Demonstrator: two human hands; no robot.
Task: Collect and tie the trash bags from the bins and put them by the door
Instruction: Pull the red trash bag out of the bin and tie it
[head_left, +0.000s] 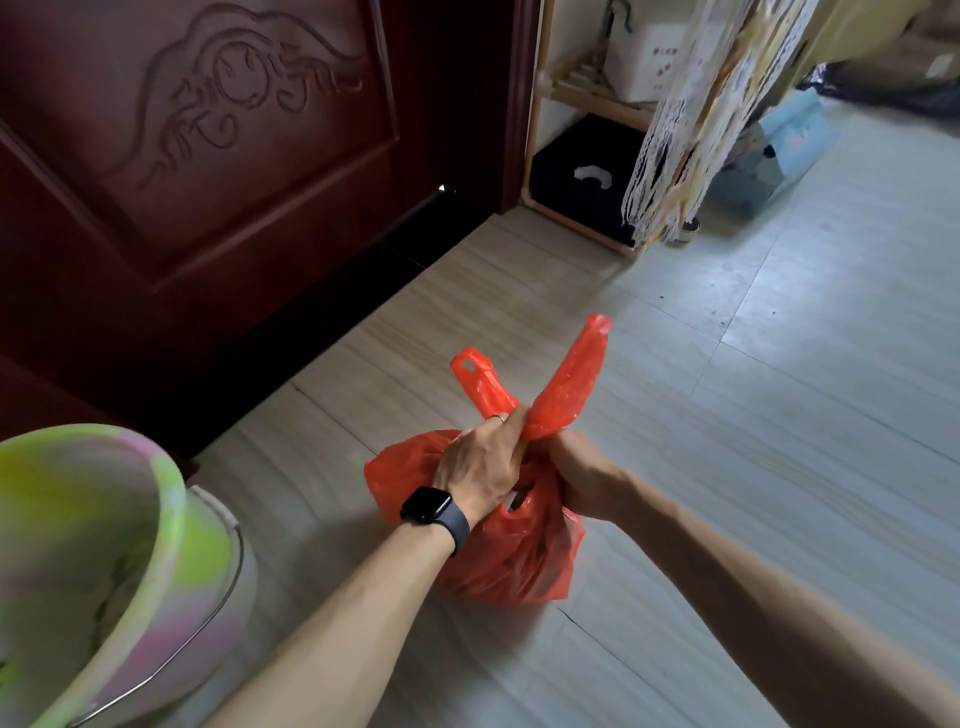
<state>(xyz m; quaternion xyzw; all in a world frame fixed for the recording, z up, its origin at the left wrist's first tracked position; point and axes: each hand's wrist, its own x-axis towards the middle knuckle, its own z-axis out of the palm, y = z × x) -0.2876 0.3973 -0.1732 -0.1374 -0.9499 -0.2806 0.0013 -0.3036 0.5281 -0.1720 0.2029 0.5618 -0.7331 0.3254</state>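
Clamping the neck of the red thin plastic trash bag (519, 561), left hand (483, 467) and right hand (576, 473) side by side, each curled round one handle strip (571, 374) pointing away; resting on floor (727, 467) near dark carved door (208, 182).

Dim room here, with soft daylight coming in from the right and washing the pale floor (779, 415) in cool grey. The door (208, 208) sits dark on the left, black shadow along its base, one tiny glint at its lower corner. The centre is sharp and the red bag (519, 561) vivid; the bucket (104, 519) and lace curtain (691, 104) smear soft, and the edges bow with wide-angle stretch.
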